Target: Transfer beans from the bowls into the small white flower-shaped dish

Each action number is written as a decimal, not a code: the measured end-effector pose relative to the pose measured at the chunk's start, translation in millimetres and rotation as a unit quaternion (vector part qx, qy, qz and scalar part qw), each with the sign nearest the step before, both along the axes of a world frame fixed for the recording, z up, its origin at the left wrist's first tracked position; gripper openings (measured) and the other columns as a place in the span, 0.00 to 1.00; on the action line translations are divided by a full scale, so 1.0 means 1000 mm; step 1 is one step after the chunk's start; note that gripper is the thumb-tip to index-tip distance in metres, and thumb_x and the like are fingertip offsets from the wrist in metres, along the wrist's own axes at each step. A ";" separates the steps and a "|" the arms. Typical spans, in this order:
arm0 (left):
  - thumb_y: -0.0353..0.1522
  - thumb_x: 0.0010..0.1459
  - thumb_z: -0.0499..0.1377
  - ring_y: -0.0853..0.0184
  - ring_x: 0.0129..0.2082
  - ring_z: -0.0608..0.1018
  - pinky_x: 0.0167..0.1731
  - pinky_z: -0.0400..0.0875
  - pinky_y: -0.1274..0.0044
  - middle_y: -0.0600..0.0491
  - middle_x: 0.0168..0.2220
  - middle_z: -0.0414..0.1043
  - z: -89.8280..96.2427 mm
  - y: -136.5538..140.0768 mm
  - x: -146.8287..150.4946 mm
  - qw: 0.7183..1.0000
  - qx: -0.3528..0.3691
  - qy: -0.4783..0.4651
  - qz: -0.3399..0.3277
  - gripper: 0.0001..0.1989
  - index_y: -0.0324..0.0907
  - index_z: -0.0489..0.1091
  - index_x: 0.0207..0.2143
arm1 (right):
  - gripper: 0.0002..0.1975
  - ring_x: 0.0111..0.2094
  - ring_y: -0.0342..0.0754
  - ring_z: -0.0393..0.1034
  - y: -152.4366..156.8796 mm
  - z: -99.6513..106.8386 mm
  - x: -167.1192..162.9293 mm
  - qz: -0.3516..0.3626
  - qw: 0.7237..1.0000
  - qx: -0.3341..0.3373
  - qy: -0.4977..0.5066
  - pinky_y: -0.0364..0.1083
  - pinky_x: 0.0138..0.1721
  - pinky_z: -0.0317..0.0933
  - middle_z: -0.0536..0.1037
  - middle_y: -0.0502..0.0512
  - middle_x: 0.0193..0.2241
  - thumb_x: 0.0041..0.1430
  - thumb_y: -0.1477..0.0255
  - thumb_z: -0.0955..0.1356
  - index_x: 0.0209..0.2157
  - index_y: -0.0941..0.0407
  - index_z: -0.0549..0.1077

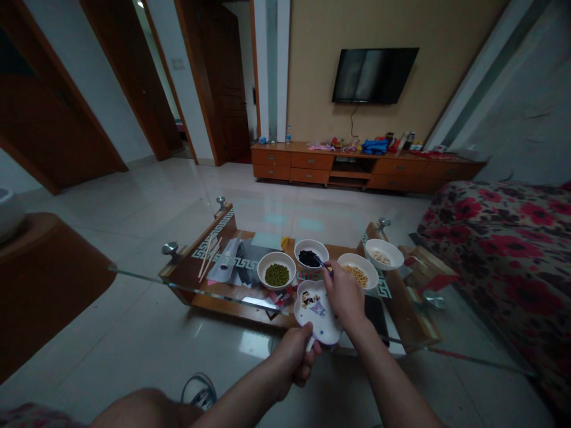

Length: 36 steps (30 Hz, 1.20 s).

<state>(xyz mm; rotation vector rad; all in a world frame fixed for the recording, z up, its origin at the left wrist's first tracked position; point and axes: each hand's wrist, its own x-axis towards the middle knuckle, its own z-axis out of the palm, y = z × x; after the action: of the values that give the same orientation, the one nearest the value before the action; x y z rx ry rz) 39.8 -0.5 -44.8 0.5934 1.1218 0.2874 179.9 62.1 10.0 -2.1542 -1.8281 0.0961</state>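
Note:
My left hand is closed round the short handle of a white scalloped plate with a cartoon figure on it. Several small dark and pale pieces lie on the plate's far left part. In my right hand is a slim dark tool, perhaps tweezers, whose tip reaches into a white bowl of black beans. To the left stands a bowl of green beans. Right of my hand are a bowl of yellow beans and one of pale pieces.
The bowls rest on a glass-topped table with sharp edges. Wooden chopsticks and a roll of paper lie at the left. A flowered sofa is at the right, a low cabinet beyond.

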 end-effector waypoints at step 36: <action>0.48 0.63 0.38 0.77 0.09 0.47 0.15 0.38 0.81 0.63 0.14 0.47 -0.001 0.000 -0.001 1.000 0.004 -0.006 -0.003 0.24 0.43 0.61 0.25 | 0.11 0.38 0.51 0.74 -0.032 -0.012 0.006 0.103 0.984 -0.138 -0.046 0.44 0.32 0.55 0.79 0.54 0.37 0.62 0.64 0.59 0.41 0.50 0.70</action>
<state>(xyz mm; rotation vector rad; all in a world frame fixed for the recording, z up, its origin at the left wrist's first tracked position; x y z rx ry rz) 38.7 -0.9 -45.4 0.6013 1.1073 0.2909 186.1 30.0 -2.3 -2.1687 -2.2005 0.3196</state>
